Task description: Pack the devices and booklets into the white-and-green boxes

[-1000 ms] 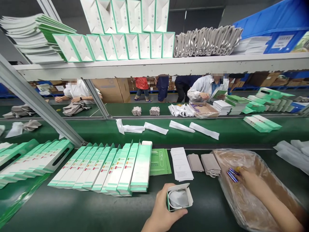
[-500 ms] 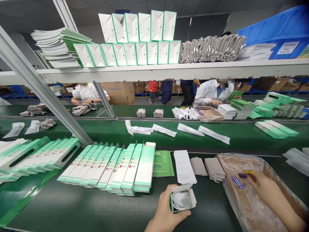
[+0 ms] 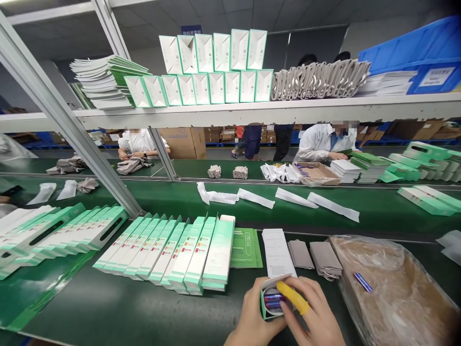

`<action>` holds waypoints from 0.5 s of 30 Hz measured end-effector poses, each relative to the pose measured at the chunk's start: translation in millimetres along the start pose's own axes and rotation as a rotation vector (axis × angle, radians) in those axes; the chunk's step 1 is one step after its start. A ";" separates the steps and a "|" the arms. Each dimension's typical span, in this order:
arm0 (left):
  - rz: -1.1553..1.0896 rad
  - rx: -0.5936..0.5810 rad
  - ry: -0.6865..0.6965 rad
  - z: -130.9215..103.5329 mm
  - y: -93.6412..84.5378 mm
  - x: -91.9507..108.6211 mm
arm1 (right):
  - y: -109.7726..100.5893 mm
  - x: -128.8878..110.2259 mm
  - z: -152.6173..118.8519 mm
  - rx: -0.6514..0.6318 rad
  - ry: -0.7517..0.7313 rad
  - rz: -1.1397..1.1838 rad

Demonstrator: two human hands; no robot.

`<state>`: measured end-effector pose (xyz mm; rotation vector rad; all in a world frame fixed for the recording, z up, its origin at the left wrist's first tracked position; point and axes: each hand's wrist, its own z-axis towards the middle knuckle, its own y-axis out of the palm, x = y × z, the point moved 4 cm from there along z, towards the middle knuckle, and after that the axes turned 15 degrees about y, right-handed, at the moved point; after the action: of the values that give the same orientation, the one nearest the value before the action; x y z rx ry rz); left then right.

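Observation:
My left hand [image 3: 252,312] is closed round a small white and green carton [image 3: 263,307], whose open end faces me. Inside that opening sit blue-purple batteries [image 3: 272,301], with white wrapped material partly visible around them. The fingers of my right hand [image 3: 311,312] are at the carton's mouth, pressed on the batteries; a yellow cover sits on one finger. Another blue battery [image 3: 363,282] lies in the plastic-lined cardboard tray [image 3: 392,288] to the right. Just beyond my hands are a white leaflet stack [image 3: 277,250] and folded grey pouches [image 3: 325,259].
Left of my hands stands a row of green and white cartons [image 3: 162,250] beside green booklets [image 3: 247,247]. A shelf [image 3: 230,111] crosses above with more cartons. White sleeves [image 3: 216,197] lie on the green belt [image 3: 173,197]. Two people in white sit across the line.
My right hand has come left from the tray to the carton, bringing batteries to its opening. My left hand still holds the carton. The camera view has shifted slightly.

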<state>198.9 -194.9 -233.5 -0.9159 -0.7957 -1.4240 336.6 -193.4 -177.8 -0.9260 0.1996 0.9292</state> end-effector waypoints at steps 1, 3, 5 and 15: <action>0.000 0.000 -0.011 -1.3 -0.5 -3.1 | 1.7 8.3 -4.4 0.025 0.103 0.015; -0.034 -0.007 0.017 -4.3 -1.2 -9.0 | 5.2 25.1 -14.2 0.075 0.303 0.062; -0.131 0.003 0.116 -6.9 -1.9 -10.8 | 14.9 37.2 -21.5 0.015 0.424 0.169; -0.299 0.100 0.055 -3.1 0.2 4.2 | 43.3 31.0 -6.9 -0.286 0.450 0.514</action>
<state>198.9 -199.6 -231.2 -0.6980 -0.9837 -1.6445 324.1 -168.8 -223.9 -1.3806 0.7284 1.2296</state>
